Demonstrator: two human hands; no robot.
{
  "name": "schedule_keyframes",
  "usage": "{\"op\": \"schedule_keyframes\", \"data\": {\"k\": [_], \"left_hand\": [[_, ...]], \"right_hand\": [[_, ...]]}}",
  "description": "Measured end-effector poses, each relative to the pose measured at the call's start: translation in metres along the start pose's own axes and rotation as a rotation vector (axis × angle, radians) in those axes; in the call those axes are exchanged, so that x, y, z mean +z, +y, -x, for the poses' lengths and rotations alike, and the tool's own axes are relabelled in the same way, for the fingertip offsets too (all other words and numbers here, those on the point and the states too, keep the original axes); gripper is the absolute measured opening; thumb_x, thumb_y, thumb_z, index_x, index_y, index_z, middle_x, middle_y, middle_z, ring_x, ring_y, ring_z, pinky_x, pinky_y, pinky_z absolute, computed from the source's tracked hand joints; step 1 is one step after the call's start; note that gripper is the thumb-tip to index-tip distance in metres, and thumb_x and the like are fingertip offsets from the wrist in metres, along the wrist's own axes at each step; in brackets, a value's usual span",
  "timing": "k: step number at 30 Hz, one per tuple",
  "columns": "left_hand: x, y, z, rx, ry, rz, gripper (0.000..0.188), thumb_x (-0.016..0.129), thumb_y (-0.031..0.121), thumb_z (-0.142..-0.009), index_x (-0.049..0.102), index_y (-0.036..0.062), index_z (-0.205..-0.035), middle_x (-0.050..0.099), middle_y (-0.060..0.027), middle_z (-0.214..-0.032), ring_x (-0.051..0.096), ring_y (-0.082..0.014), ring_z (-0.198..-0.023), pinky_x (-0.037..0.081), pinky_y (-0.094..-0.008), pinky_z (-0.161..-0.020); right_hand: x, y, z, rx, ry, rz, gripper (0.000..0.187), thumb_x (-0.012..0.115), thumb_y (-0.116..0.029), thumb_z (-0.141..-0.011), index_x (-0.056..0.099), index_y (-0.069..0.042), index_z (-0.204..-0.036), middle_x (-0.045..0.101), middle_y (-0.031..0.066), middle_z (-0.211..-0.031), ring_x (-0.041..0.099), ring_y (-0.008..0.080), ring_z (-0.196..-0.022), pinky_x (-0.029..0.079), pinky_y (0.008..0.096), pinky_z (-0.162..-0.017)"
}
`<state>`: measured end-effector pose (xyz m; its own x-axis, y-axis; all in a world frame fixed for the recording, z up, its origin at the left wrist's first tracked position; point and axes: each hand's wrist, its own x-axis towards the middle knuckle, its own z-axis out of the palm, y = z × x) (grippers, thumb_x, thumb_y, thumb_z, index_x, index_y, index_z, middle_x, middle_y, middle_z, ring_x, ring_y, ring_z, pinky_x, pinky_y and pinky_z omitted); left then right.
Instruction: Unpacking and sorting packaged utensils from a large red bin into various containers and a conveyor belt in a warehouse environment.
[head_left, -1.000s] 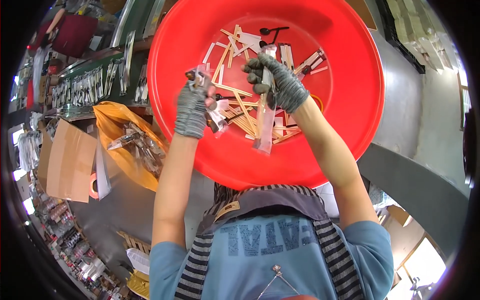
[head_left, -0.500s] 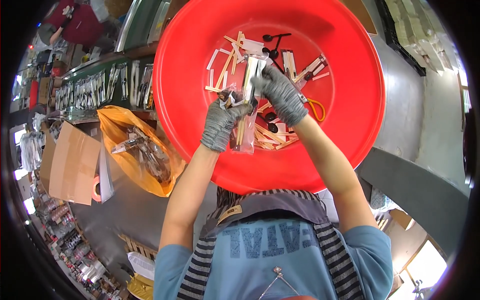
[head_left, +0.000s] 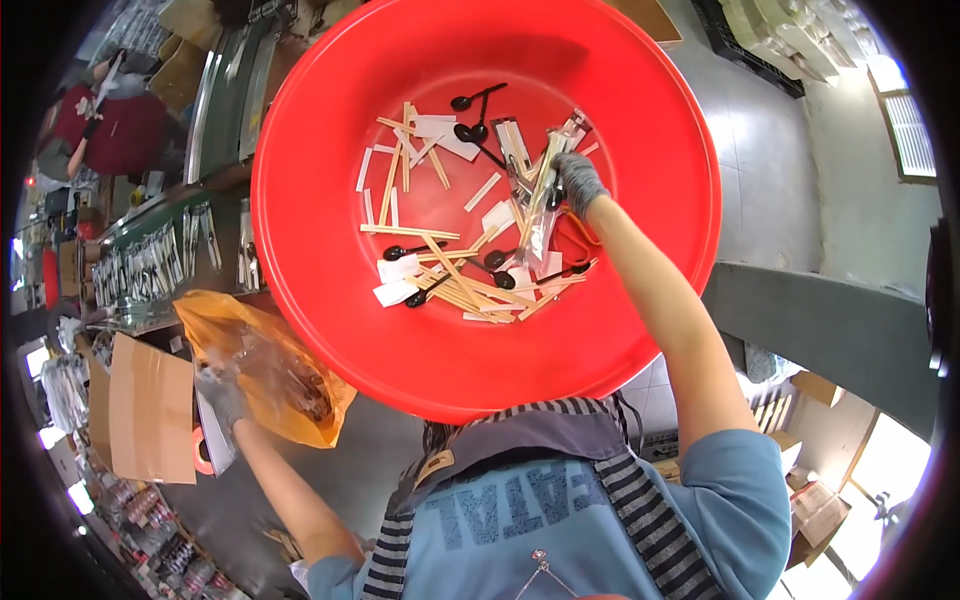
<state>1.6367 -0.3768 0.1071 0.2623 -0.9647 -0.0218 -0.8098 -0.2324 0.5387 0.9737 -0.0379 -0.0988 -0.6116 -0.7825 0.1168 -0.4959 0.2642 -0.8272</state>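
My gloved right hand (head_left: pixel 580 182) is closed on a clear cutlery packet (head_left: pixel 541 225) with pale sticks inside, over the big red tub (head_left: pixel 330 120). Orange-handled scissors (head_left: pixel 578 235) show just below that hand. Within the tub lie loose wooden chopsticks (head_left: pixel 455 285), black spoons (head_left: pixel 420 297) and white paper pieces (head_left: pixel 398 270). Another sealed packet (head_left: pixel 511 145) rests beyond them. Off to the left, my gloved left hand (head_left: pixel 222 395) is at the side of an orange plastic bag (head_left: pixel 320 425) that holds clear wrappers. Its fingers are smeared, so its grip is unclear.
Left of the bag stands an open cardboard box (head_left: pixel 150 410), with a roll of tape (head_left: pixel 202 452) beside it. Many cutlery packets (head_left: pixel 150 262) line a green-topped bench behind. At the upper left sits another person (head_left: pixel 125 130). A grey ledge (head_left: pixel 820 310) runs along the right.
My left hand has left the tub and swung left to the orange bag. My right hand keeps a packet over the tub. More chopsticks, spoons and paper show in the tub's near part.
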Motion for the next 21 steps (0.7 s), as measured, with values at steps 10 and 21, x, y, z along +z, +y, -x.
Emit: {"op": "schedule_keyframes", "data": {"k": [10,21], "left_hand": [[0.002,0.118,0.092,0.527,0.298,-0.209,0.073,0.063,0.032,-0.078,0.027,0.0001,-0.133,0.031,-0.02,-0.136,0.033,-0.0342,-0.123,0.029,-0.0403,-0.101],[0.243,0.305,0.274,0.876,-0.857,0.285,0.032,0.059,0.02,-0.079,0.056,0.0016,-0.105,0.056,-0.0169,-0.104,0.05,-0.0305,-0.1,0.041,-0.0365,-0.086]], "right_hand": [[-0.038,-0.049,-0.085,1.002,0.328,0.431,0.065,0.072,-0.033,-0.066,0.039,-0.009,-0.116,0.046,0.0168,-0.117,0.053,0.039,-0.102,0.051,0.046,-0.075],[-0.062,-0.032,-0.087,0.595,0.052,-0.269,0.02,0.063,-0.023,-0.077,0.061,-0.007,-0.089,0.061,0.0056,-0.079,0.054,0.0148,-0.073,0.044,0.0307,-0.065]]}}
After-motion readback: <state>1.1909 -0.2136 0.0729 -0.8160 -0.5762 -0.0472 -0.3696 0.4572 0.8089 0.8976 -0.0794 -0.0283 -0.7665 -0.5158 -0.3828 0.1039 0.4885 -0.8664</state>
